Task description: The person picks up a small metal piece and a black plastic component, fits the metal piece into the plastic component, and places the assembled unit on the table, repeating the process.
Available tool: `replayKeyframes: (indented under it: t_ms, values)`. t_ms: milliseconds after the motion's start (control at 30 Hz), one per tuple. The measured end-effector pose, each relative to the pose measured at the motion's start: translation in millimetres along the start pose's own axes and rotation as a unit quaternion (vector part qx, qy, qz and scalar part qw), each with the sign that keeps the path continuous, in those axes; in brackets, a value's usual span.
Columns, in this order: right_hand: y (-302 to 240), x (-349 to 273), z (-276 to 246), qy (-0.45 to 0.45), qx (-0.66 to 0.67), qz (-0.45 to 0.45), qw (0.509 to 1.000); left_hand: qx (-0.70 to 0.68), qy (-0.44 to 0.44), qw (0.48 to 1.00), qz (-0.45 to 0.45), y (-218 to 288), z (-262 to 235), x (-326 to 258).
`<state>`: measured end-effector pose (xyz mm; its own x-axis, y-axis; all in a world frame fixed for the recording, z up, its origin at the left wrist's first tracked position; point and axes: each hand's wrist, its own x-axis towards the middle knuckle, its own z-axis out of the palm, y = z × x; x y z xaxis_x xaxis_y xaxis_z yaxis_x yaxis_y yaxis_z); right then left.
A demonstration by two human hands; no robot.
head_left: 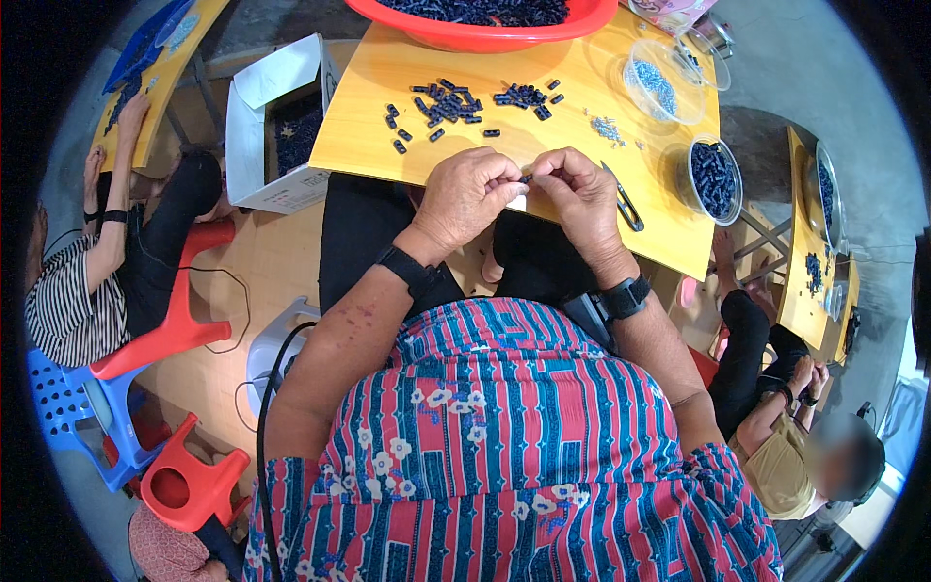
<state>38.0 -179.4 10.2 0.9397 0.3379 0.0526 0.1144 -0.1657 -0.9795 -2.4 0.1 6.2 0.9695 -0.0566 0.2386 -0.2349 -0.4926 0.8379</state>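
Over the near edge of the yellow table (pixel 378 155), my left hand (pixel 470 192) and my right hand (pixel 582 201) meet, both closed in a pinch. Between their fingertips is a small dark plastic piece (pixel 526 178), mostly hidden by the fingers. A bit of something white shows just below it. Beyond my hands lie a loose pile of short dark plastic pieces (pixel 448 103) and a tighter pile of similar pieces (pixel 522 95). Small silver metal parts (pixel 606 129) are scattered farther right. Black snips (pixel 628 206) rest beside my right hand.
A red basin (pixel 485 37) of dark pieces stands at the far edge. On the right are a clear bowl (pixel 674 97) with silver parts and a clear tub (pixel 734 206) of dark pieces. A white box (pixel 276 189) is left of the table. People sit at tables on both sides.
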Motion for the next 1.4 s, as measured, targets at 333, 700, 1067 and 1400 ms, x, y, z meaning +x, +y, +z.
replayKeyframes:
  t_ms: [333, 700, 1067, 1400]
  values:
    - [-19, -1, -1, -0.037, -0.224, -0.162, 0.960, 0.013, 0.012, 1.000, 0.021, 4, 1, -1]
    - [-6, -6, 5, -0.008, -0.203, -0.154, 0.967, 0.037, 0.029, 0.998, 0.042, -1, 2, 0]
    - [3, -13, 4, 0.022, 0.033, 0.004, 0.999, -0.020, 0.024, 0.999, -0.013, 3, 3, -2]
    - [6, -13, 10, 0.038, -0.049, -0.078, 0.995, -0.001, 0.026, 1.000, 0.015, -2, 3, -1]
